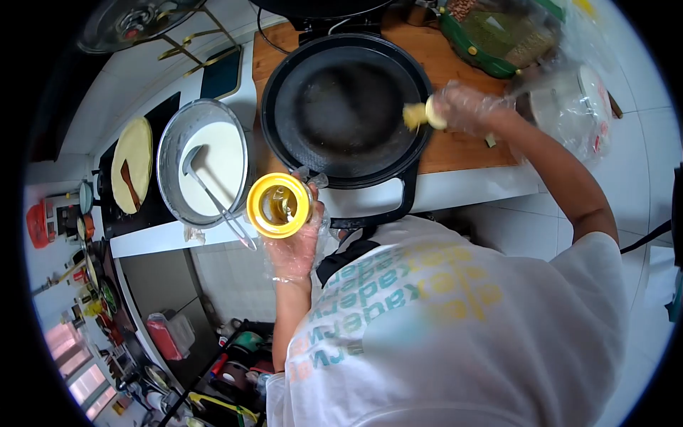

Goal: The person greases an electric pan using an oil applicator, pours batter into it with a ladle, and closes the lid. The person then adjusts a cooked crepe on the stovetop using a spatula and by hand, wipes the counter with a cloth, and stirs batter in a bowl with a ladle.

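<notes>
**Brush point(435, 112) at right rim of round black pan point(341, 149), jar point(304, 208) by its near-left rim**

The brush is clasped by the gloved right grip point(459, 108); its blurred yellow bristles are pointed left, toward the middle of the pan, with the long axis laid roughly crosswise. The yellow-rimmed jar is held open side up in the gloved left grip point(302, 242), well apart from the bristles, across the pan. A bowl of white batter point(226, 146) is seen left of the pan.
</notes>
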Available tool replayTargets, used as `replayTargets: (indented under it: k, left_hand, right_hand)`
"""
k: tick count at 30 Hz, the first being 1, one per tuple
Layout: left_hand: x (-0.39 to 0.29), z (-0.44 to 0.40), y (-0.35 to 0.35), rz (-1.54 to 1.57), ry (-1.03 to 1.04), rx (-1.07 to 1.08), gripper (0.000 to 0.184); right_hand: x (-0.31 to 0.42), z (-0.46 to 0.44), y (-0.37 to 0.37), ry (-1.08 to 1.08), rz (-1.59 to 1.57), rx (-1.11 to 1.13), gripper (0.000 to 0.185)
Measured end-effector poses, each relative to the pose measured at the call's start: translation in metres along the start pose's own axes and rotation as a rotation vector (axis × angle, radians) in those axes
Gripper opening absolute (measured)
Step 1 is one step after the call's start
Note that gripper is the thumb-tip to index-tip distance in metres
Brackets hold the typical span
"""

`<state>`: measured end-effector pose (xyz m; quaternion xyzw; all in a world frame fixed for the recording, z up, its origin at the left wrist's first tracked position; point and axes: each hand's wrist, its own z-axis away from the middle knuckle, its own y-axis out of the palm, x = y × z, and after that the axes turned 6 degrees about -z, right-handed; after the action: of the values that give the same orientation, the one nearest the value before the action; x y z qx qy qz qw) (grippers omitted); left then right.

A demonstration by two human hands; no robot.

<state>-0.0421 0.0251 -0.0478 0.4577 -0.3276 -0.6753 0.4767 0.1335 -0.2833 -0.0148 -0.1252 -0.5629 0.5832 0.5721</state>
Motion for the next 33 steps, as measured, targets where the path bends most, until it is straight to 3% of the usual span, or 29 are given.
replayTargets:
  k: [1,3,6,9,10,12,15,16,17,18,20,23,26,28,33]
  left_hand:
    - [0.002,-0.002,-0.001,0.003,-0.006,0.003,0.057]
    - [0.003,-0.005,-0.004,0.005,-0.032,0.035,0.055]
    - [0.006,-0.003,-0.002,-0.018,-0.056,0.001,0.056]
    - [0.009,-0.004,-0.002,-0.055,-0.033,-0.025,0.052]
    - [0.009,-0.004,-0.002,-0.066,-0.03,-0.022,0.052]
    - [0.01,-0.005,0.0,-0.058,-0.025,-0.034,0.05]
    - [0.013,-0.005,0.004,-0.042,-0.016,-0.053,0.048]
    - [0.013,-0.007,0.004,-0.114,0.016,-0.072,0.048]
    - [0.013,-0.009,0.005,-0.105,0.014,-0.077,0.048]
    - [0.012,-0.012,0.007,-0.096,0.013,-0.074,0.048]
    - [0.008,-0.015,0.01,-0.194,0.058,-0.096,0.049]
    - [0.004,-0.022,0.013,-0.229,0.084,-0.143,0.051]
    - [0.0,-0.032,0.008,-0.274,0.086,-0.126,0.051]
    - [0.0,-0.036,0.01,-0.296,0.098,-0.148,0.051]
    - [0.005,-0.044,0.001,-0.42,0.138,-0.228,0.048]
  right_hand:
    - [0.01,-0.008,-0.007,0.314,-0.209,-0.111,0.029]
    - [-0.026,-0.058,-0.005,0.102,0.37,-0.125,0.03]
    - [-0.014,-0.09,0.014,0.067,-0.15,-0.199,0.03]
    - [0.012,-0.078,0.045,-0.254,-0.293,-0.094,0.033]
    - [0.03,-0.067,0.043,-0.077,-0.313,0.185,0.035]
    - [0.049,-0.033,0.032,-0.077,-0.077,0.231,0.032]
    - [-0.023,-0.031,0.048,-0.282,-0.313,-0.154,0.03]
    - [-0.002,-0.035,0.031,0.007,-0.426,-0.097,0.025]
    - [0.02,-0.031,0.009,0.07,-0.172,-0.056,0.025]
    - [0.031,-0.033,0.001,0.081,-0.181,-0.106,0.02]
    - [0.046,-0.028,-0.014,-0.057,-0.492,-0.124,0.015]
    - [0.093,0.0,-0.03,-0.24,-0.598,-0.262,0.016]
    - [0.118,0.011,-0.045,-0.411,-0.413,-0.125,0.018]
    - [0.138,0.017,-0.044,-0.343,-0.506,0.017,0.018]
    - [0.162,-0.006,-0.023,-0.392,-0.185,-0.037,0.017]
